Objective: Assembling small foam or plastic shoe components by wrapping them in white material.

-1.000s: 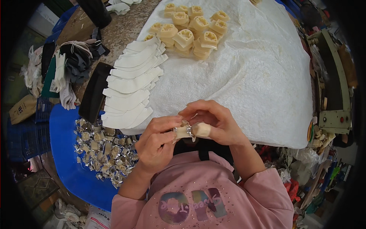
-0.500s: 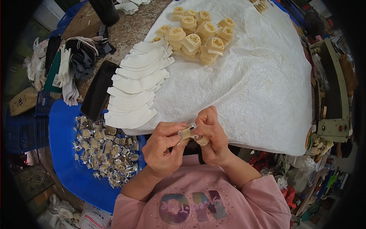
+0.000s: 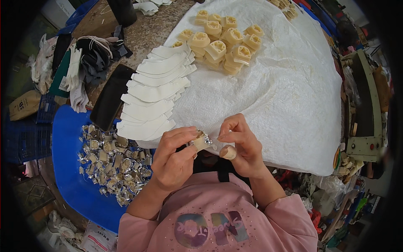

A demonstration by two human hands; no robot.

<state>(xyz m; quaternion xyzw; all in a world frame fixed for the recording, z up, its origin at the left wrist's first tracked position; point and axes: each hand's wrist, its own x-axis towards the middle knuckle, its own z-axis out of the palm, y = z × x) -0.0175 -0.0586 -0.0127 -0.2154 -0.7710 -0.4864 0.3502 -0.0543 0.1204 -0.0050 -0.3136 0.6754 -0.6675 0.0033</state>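
Between the thumb and fingers of my left hand [image 3: 173, 156] is a small curved piece, beige outside with shiny silver edging [image 3: 202, 142]. It is held just past the front edge of the white woven sheet [image 3: 268, 105]. My right hand [image 3: 243, 145] is slightly apart from it on the right, thumb and forefinger spread, nothing visible between them. Beige tape [image 3: 228, 152] wraps that thumb. Many similar beige and silver pieces [image 3: 115, 161] fill a blue tub [image 3: 69, 168] to the left.
A fanned row of white curved strips [image 3: 153, 90] lies on the sheet's left side. Farther back sit clustered cream hollow blocks [image 3: 216, 49]. A dark flat object [image 3: 111, 96] leans over the tub. Gloves and cloth scraps [image 3: 90, 63] hang at left; a green machine [image 3: 365, 143] stands right.
My right hand has drawn away from the beige and silver piece and its fingers have parted. My left hand still holds the piece, now a little farther left and turned.
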